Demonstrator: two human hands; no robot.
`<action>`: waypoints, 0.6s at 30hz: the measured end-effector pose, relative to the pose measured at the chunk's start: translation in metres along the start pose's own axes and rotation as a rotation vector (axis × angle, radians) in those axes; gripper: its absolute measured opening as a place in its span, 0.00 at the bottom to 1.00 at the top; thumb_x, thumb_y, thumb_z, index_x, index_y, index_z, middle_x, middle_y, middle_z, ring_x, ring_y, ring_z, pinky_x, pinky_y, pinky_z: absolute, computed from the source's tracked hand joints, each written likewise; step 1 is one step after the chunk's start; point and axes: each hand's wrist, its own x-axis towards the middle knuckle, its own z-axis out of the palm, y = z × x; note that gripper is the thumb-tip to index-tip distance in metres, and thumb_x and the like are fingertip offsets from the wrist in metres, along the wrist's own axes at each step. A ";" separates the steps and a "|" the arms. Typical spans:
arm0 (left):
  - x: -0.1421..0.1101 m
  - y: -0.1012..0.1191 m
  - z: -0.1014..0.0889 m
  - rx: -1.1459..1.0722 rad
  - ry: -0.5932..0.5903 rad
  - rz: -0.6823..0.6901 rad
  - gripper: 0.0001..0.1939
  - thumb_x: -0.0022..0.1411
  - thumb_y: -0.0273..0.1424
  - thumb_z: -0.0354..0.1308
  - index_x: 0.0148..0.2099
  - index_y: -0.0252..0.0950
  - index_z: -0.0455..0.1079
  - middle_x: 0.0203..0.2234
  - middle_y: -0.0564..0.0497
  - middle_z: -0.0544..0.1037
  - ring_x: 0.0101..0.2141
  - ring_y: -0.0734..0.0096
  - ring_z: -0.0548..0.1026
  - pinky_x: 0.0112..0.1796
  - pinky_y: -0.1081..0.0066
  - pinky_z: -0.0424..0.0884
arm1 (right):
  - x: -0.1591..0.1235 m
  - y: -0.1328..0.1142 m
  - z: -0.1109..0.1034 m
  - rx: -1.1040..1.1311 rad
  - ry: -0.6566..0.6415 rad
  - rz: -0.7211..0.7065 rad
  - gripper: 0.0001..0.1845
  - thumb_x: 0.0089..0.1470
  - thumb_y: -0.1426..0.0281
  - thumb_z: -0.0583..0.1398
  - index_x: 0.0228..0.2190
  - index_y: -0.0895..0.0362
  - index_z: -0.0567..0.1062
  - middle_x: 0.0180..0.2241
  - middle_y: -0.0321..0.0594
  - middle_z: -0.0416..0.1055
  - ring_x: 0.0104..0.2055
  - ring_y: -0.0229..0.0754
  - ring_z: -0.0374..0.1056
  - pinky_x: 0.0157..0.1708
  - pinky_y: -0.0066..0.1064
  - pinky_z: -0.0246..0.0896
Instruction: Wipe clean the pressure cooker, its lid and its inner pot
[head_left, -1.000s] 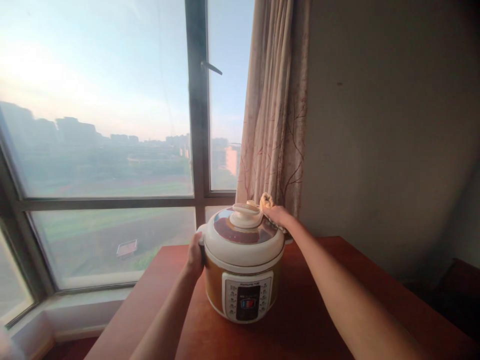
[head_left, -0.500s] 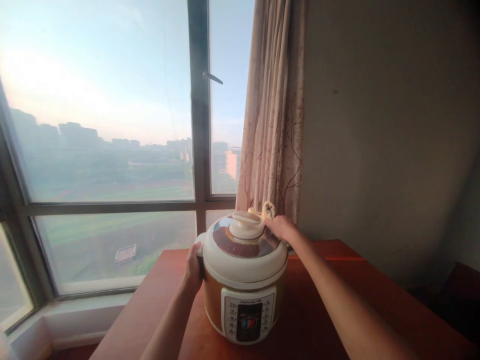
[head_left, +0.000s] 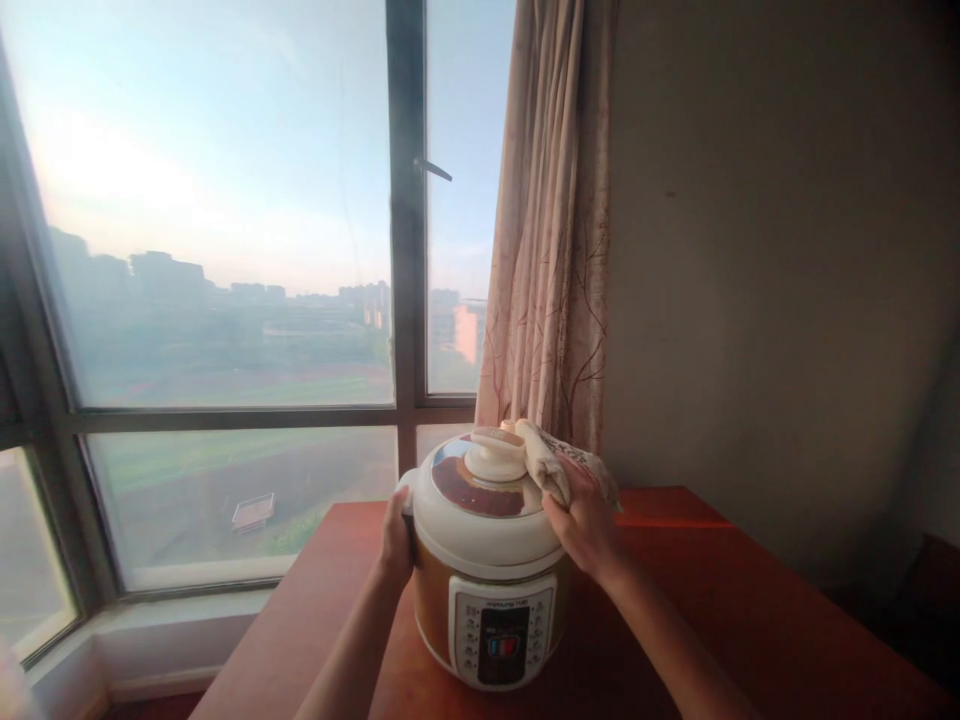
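Observation:
An electric pressure cooker [head_left: 487,560] with a white lid, a brown top panel and a front control panel stands on a reddish wooden table [head_left: 712,610]. My left hand [head_left: 395,535] grips the cooker's left side, fingers curled round its edge. My right hand [head_left: 587,525] presses a cream cloth [head_left: 559,462] against the right rim of the lid, fingers closed on the cloth. The lid's knob [head_left: 496,455] shows just left of the cloth.
A large window [head_left: 225,300] with a dark frame and a latch handle fills the left. A patterned curtain [head_left: 551,230] hangs behind the cooker. A grey wall [head_left: 780,260] runs along the right, close to the table's far edge.
My right hand has slid with the cloth from the back of the lid toward its right front rim. The left hand stays on the cooker's side. The view has shifted slightly.

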 end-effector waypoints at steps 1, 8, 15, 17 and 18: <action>0.000 0.000 0.000 0.003 0.005 0.005 0.16 0.42 0.43 0.66 0.28 0.35 0.75 0.27 0.47 0.83 0.41 0.47 0.80 0.41 0.59 0.76 | -0.010 -0.002 0.000 0.027 0.028 -0.023 0.29 0.50 0.74 0.56 0.55 0.55 0.70 0.56 0.46 0.70 0.61 0.52 0.62 0.63 0.48 0.52; 0.001 -0.001 -0.005 0.010 -0.017 0.023 0.21 0.43 0.44 0.67 0.36 0.33 0.78 0.32 0.45 0.84 0.42 0.47 0.80 0.45 0.58 0.74 | -0.047 -0.009 -0.007 0.112 -0.089 -0.088 0.40 0.49 0.74 0.59 0.64 0.46 0.61 0.66 0.39 0.58 0.69 0.56 0.50 0.69 0.52 0.41; 0.000 -0.001 -0.004 0.022 -0.051 0.034 0.23 0.45 0.45 0.67 0.37 0.32 0.79 0.34 0.43 0.84 0.44 0.45 0.79 0.48 0.56 0.72 | 0.007 0.018 -0.007 0.106 -0.106 0.051 0.29 0.49 0.71 0.57 0.55 0.54 0.72 0.58 0.44 0.70 0.62 0.51 0.62 0.65 0.43 0.51; 0.000 -0.002 -0.004 0.028 -0.050 0.032 0.22 0.45 0.46 0.66 0.36 0.32 0.79 0.33 0.43 0.84 0.45 0.45 0.79 0.48 0.56 0.73 | 0.031 0.021 -0.006 0.101 -0.177 0.166 0.25 0.51 0.70 0.56 0.52 0.54 0.74 0.55 0.42 0.73 0.59 0.48 0.65 0.61 0.38 0.56; -0.001 -0.002 -0.003 0.029 -0.047 0.028 0.22 0.45 0.46 0.66 0.35 0.33 0.79 0.32 0.44 0.84 0.45 0.45 0.79 0.48 0.56 0.73 | 0.042 0.022 -0.005 0.103 -0.222 0.239 0.23 0.53 0.69 0.56 0.50 0.53 0.75 0.53 0.40 0.75 0.57 0.47 0.67 0.58 0.36 0.59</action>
